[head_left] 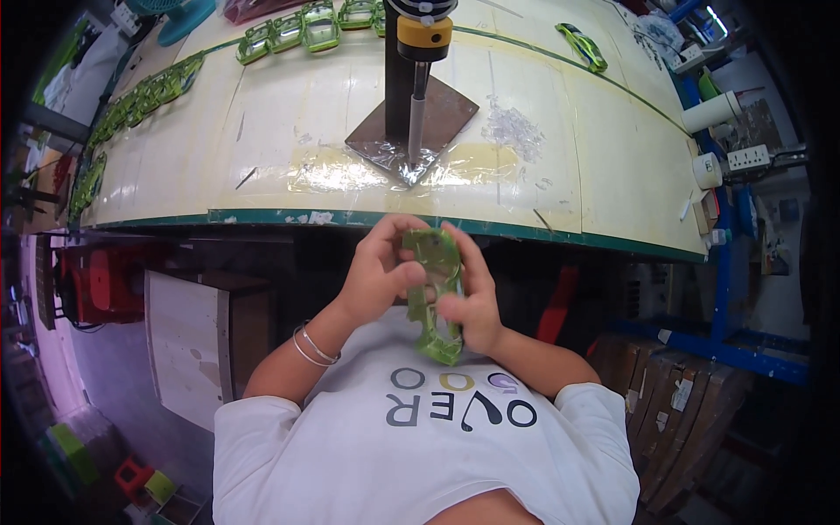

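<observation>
Just off the table's front edge, close to my chest, I hold a green plastic toy car body shell (435,255) with open window gaps. My left hand (378,273) grips its left side, fingers curled at the far end and thumb across the near face. My right hand (477,306) is closed on the right side, its thumb pressing near the middle. Some fingertips are hidden behind the shell. Beyond my hands stands an upright tool with a yellow collar (423,39) and a grey rod, over a brown metal base plate (455,109).
More green car shells (317,28) line the back of the table (306,114), with another row (140,92) along its left. A single green shell (582,46) lies at the back right. Clear plastic scraps (513,129) are beside the base plate. Stacked cardboard (674,402) stands at lower right.
</observation>
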`<state>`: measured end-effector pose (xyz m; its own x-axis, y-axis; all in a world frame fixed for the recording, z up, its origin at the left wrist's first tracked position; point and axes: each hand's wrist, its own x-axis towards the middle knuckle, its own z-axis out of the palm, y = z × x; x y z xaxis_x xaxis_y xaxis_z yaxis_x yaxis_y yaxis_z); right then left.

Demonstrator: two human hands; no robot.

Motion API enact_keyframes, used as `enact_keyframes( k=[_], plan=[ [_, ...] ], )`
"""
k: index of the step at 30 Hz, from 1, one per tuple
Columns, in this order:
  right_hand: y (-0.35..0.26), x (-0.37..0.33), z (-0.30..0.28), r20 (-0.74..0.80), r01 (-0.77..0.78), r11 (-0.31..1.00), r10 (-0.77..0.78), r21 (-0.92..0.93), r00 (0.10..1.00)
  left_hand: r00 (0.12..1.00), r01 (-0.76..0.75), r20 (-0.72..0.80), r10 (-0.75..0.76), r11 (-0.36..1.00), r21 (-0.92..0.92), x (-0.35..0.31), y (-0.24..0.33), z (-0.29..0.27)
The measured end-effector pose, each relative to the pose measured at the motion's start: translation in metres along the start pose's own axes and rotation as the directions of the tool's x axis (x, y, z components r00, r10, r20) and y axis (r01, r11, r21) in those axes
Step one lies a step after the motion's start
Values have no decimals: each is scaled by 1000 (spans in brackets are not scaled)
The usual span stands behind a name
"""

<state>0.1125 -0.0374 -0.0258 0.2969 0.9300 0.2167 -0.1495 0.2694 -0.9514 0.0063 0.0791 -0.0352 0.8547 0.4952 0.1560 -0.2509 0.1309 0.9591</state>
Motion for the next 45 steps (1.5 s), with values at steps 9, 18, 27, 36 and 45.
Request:
enact_keyframes(
  k=[9,18,27,36,45],
  plan=[
    [1,46,9,39,-256,340,532,905,846,985,115,-49,-163,850,-514,13,-2,7],
    [-18,58,19,-44,-211,414,527,885,848,974,160,-85,-211,901,-404,28,20,5],
    [-26,59,20,16,-206,352,473,913,881,975,148,-88,-203,895,-422,31,28,7],
    [-31,57,17,79,-271,369,458,889,885,958,220,-84,-275,890,-400,33,39,12],
    [-35,52,19,13,-299,467,523,832,852,961,254,-16,-276,904,-344,34,31,6]
  ],
)
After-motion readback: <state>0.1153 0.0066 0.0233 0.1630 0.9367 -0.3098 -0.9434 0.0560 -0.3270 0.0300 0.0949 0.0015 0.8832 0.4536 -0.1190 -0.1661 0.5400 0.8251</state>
